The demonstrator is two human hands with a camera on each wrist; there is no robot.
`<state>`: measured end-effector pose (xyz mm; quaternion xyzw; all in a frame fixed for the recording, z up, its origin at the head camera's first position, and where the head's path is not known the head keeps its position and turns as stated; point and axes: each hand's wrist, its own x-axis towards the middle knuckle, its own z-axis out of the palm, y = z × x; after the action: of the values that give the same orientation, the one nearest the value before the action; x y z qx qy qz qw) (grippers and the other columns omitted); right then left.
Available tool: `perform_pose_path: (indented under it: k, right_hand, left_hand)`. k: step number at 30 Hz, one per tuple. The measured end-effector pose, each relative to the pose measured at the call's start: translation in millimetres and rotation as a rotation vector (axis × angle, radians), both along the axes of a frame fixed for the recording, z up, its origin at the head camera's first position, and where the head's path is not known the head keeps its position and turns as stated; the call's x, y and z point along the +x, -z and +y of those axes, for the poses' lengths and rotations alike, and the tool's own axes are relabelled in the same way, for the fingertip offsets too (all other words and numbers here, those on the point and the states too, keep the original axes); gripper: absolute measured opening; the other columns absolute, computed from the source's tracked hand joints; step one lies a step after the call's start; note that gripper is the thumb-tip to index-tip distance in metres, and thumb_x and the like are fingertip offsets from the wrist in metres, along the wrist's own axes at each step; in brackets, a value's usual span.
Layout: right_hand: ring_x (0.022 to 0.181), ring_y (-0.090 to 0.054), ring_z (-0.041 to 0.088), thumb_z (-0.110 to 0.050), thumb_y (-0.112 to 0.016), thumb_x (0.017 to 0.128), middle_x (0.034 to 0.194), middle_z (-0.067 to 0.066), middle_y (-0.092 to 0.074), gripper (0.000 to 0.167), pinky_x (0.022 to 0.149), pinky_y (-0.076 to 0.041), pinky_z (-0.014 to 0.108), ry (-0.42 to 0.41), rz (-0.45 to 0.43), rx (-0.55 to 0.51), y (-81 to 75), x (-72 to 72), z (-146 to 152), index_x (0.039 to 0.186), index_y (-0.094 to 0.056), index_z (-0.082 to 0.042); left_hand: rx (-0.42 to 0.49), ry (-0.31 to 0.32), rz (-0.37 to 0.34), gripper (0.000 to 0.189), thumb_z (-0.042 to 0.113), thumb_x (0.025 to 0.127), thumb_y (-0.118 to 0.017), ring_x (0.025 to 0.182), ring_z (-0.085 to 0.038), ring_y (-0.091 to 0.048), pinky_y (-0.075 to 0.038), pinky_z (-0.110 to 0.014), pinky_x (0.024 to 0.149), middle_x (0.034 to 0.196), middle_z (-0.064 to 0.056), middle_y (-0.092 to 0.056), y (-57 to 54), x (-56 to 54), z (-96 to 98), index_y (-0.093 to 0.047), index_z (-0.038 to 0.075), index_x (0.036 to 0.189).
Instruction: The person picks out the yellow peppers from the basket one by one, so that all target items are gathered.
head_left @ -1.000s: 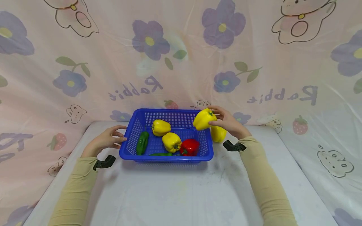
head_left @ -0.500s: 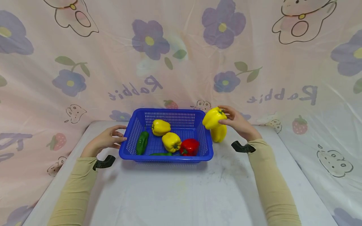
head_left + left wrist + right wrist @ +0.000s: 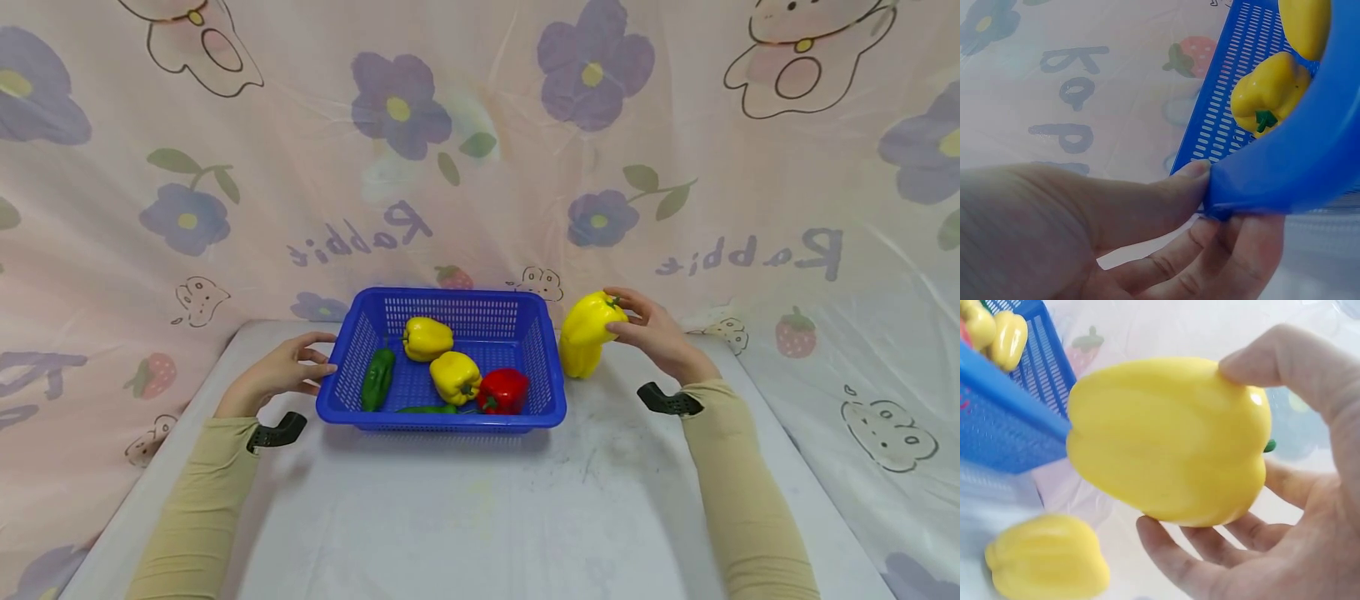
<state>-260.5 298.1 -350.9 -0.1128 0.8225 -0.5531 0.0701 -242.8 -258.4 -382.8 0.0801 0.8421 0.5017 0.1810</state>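
My right hand (image 3: 656,333) grips a yellow bell pepper (image 3: 588,315) just right of the basket; in the right wrist view the thumb lies on one side of this pepper (image 3: 1166,444) and fingers on the other. A second yellow bell pepper (image 3: 580,360) rests on the table below it, partly covered in the head view. With thumb and fingers, my left hand (image 3: 281,368) pinches the left rim of the blue plastic basket (image 3: 442,420). Inside lie two yellow bell peppers (image 3: 428,338), a red bell pepper (image 3: 503,391), a long green pepper (image 3: 378,380) and a green piece (image 3: 427,409) mostly hidden by the front wall.
The basket stands toward the back of a white-covered table (image 3: 465,508). Behind it hangs a printed curtain (image 3: 495,183) with flowers and rabbits, which also runs along both sides. A black wrist mount (image 3: 670,400) sits on the right sleeve, another mount (image 3: 277,431) on the left.
My right hand has carried the yellow bell pepper rightward, from over the basket's right rim to beyond it, above the pepper on the table. The left hand and basket stay in place.
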Motion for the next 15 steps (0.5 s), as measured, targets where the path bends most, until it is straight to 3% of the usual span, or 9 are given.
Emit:
perform_pose_path:
  k: [7, 15]
  right_hand:
    - [0.123, -0.041, 0.036, -0.019, -0.06, 0.095, 0.147, 0.018, -0.027, 0.061, 0.087, -0.047, 0.02, 0.02, 0.027, 0.007, 8.3, 8.1, 23.6, 0.148, -0.03, -0.009]
    - [0.12, -0.042, 0.028, -0.026, -0.058, 0.097, 0.147, 0.017, -0.029, 0.063, 0.091, -0.045, 0.021, 0.077, -0.016, 0.031, 21.9, 19.1, 45.9, 0.148, -0.026, -0.009]
  left_hand:
    - [-0.005, -0.004, 0.001, 0.062, 0.011, 0.095, -0.06, 0.082, -0.026, -0.065, -0.057, -0.04, 0.074, 0.107, -0.023, -0.052, 0.1, 0.4, 0.9, -0.027, 0.0, 0.147]
    - [-0.006, 0.0, 0.014, 0.063, 0.01, 0.095, -0.06, 0.081, -0.025, -0.064, -0.056, -0.043, 0.075, 0.106, -0.023, -0.053, -0.9, 2.3, 2.3, -0.026, -0.002, 0.146]
